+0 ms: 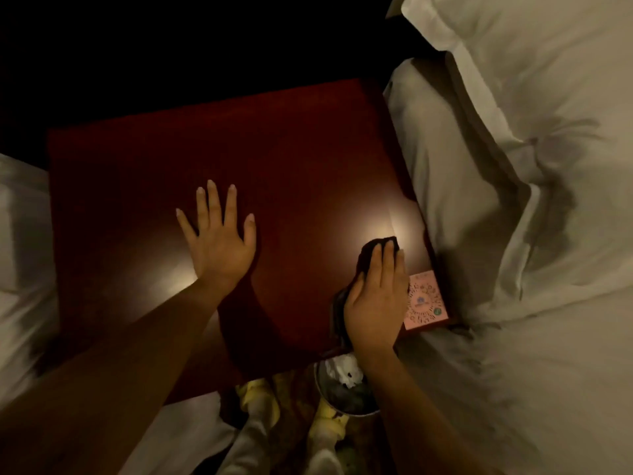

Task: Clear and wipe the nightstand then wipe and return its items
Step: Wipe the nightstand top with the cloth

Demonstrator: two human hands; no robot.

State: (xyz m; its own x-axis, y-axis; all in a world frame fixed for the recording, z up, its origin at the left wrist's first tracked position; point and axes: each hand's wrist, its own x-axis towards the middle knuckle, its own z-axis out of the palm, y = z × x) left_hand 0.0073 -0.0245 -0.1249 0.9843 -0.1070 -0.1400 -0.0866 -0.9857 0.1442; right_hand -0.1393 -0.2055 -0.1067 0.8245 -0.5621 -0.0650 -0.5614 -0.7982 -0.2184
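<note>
The dark red wooden nightstand [291,173] fills the middle of the view, its top bare apart from a pink card with a QR code [426,299] at its right front corner. My left hand [219,241] lies flat on the top, fingers spread, holding nothing. My right hand [375,296] presses a dark cloth [371,252] onto the top near the right edge, just left of the pink card. Part of the cloth trails out under my palm toward the front edge.
A white bed with pillows [513,166] adjoins the nightstand on the right, and another white bed [20,269] on the left. Below the front edge stands a small bin [342,399] with crumpled paper. My legs and feet show by the bin. The back is dark.
</note>
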